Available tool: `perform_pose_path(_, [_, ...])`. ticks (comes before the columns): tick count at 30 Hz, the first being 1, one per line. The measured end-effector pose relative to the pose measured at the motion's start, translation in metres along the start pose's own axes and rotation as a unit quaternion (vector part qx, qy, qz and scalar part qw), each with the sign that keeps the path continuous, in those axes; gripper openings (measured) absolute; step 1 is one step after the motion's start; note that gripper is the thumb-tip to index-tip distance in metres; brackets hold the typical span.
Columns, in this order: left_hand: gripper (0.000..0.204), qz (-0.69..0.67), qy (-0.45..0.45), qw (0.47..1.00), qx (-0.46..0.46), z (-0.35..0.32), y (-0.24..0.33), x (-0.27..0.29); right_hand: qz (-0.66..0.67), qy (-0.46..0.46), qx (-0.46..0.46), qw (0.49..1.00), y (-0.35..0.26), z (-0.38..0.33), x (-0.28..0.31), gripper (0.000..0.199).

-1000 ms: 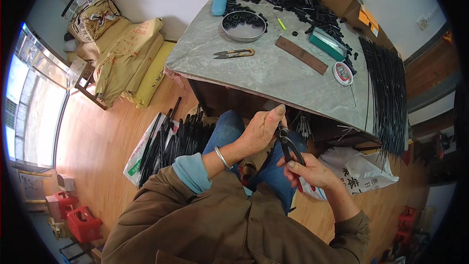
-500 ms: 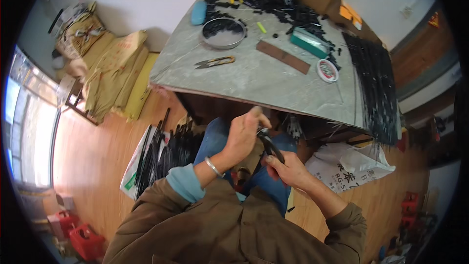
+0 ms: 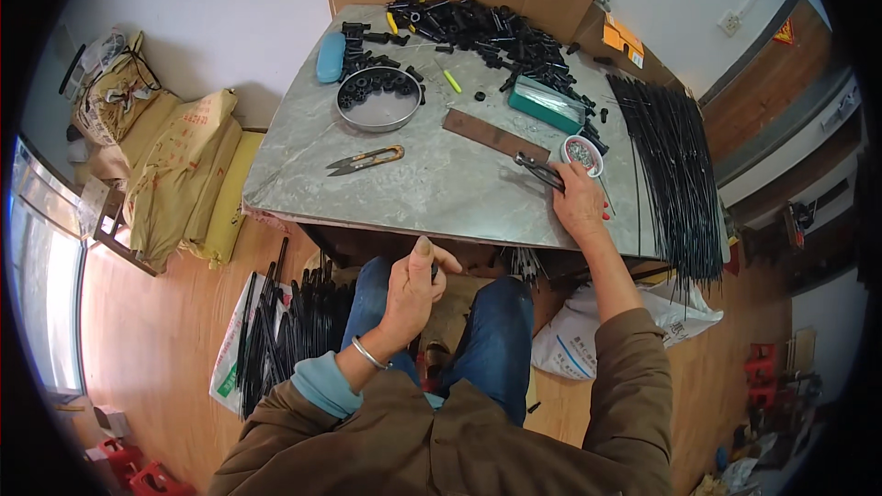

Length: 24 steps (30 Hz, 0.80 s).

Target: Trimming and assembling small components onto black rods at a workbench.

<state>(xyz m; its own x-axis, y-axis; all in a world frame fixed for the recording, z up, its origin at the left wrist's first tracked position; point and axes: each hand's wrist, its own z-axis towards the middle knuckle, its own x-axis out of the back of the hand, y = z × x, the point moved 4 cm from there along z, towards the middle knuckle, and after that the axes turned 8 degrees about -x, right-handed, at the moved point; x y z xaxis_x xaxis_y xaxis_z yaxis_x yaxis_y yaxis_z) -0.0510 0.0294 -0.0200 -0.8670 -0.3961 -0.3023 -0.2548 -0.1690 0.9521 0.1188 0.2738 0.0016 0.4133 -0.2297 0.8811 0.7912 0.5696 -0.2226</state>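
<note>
- Daylight floods in through the window (image 3: 41, 285) at the left, blown out white.
- Table (image 3: 441, 188) evenly lit, sharp, soft shadow beneath it.
- Fisheye bends edges; black corners; far rim slightly smeared.

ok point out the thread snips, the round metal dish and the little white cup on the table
thread snips (image 3: 367, 160): head view, on the middle of the handles.
round metal dish (image 3: 379, 119): head view, on its near rim.
little white cup (image 3: 582, 152): head view, on its filled top beside the right hand (image 3: 579, 207).

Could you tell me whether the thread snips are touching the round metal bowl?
Apart. The head view shows bare grey tabletop between the thread snips and the round metal bowl.
</note>
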Motion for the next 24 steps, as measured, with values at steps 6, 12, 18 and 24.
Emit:
perform_pose_path(6, [0.066, -0.014, -0.011, 1.000, 0.020, 0.005, -0.004, -0.001, -0.039, -0.022, 0.013, 0.999, -0.008, 0.001, 0.006, 0.026])
perform_pose_path(12, [0.064, -0.001, -0.017, 1.000, 0.005, 0.006, -0.002, 0.002, -0.042, -0.008, 0.029, 0.999, -0.003, -0.021, 0.025, 0.026])
perform_pose_path(18, [0.065, -0.009, -0.024, 0.999, 0.019, 0.000, 0.002, -0.005, 0.065, -0.019, 0.131, 0.989, -0.047, -0.055, 0.037, 0.028])
perform_pose_path(24, [0.064, 0.000, -0.021, 1.000, 0.011, -0.006, 0.003, -0.007, 0.079, 0.018, 0.223, 0.972, -0.065, -0.067, 0.030, 0.030])
